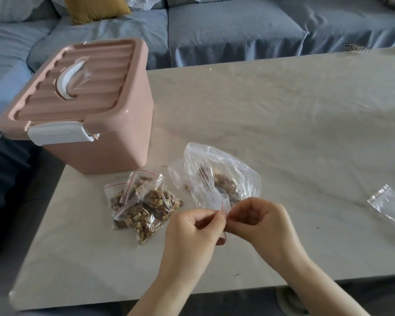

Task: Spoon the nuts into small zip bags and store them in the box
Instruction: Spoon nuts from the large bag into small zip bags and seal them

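My left hand (192, 231) and my right hand (258, 221) both pinch one small zip bag (224, 205) by its red-lined top, just above the table. Most of that bag is hidden between my hands. Right behind it lies a large clear plastic bag (217, 176) with loose nuts inside. To the left, several filled small zip bags (144, 206) of nuts lie in a pile. A pink storage box (114, 144) with a white latch and handle stands at the far left, its lid shut. No spoon can be made out.
A stack of empty small zip bags (390, 205) lies near the right edge of the pale stone table (283, 115). A blue-grey sofa (237, 30) with a mustard cushion (96, 8) runs behind the table. The table's near edge is just below my wrists.
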Demonstrator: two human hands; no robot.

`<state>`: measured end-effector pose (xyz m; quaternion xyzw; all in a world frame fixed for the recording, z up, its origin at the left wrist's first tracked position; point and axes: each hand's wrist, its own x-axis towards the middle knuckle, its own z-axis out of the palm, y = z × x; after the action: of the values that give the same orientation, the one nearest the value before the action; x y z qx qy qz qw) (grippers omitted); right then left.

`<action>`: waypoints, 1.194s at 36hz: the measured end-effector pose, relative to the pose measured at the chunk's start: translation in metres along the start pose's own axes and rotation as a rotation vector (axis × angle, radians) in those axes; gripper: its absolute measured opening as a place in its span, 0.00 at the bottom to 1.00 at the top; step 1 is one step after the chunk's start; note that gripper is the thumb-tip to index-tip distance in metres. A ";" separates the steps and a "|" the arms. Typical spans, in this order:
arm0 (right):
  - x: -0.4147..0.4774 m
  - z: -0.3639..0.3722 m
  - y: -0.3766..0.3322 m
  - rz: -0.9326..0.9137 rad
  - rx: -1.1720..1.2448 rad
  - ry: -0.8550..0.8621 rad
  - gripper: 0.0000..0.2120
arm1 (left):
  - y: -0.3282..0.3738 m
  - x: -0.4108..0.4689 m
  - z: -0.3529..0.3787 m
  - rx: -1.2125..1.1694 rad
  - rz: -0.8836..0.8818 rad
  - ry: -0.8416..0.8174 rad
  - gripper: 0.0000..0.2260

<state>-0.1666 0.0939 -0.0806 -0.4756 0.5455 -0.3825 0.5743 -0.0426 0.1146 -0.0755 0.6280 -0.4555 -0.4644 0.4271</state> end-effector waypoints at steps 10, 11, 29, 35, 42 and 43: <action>0.003 -0.004 0.001 0.064 -0.015 -0.047 0.06 | -0.005 0.005 -0.009 0.051 0.027 -0.098 0.13; 0.003 -0.003 0.002 0.051 -0.036 -0.051 0.07 | -0.006 0.004 -0.009 0.078 0.038 -0.088 0.12; 0.004 -0.009 0.004 -0.009 -0.093 0.034 0.08 | -0.016 0.008 -0.011 0.096 -0.005 -0.004 0.11; 0.003 -0.004 0.009 -0.134 -0.307 0.230 0.09 | -0.011 0.013 -0.017 0.459 0.173 0.081 0.08; 0.006 -0.013 -0.005 -0.014 -0.005 0.059 0.08 | -0.019 0.019 -0.024 0.523 0.550 -0.259 0.39; 0.005 -0.013 -0.007 -0.009 0.024 0.013 0.08 | -0.021 0.020 -0.022 0.591 0.605 -0.252 0.42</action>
<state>-0.1779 0.0858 -0.0745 -0.4688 0.5426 -0.3947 0.5745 -0.0149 0.1027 -0.0948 0.5001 -0.7805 -0.2412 0.2872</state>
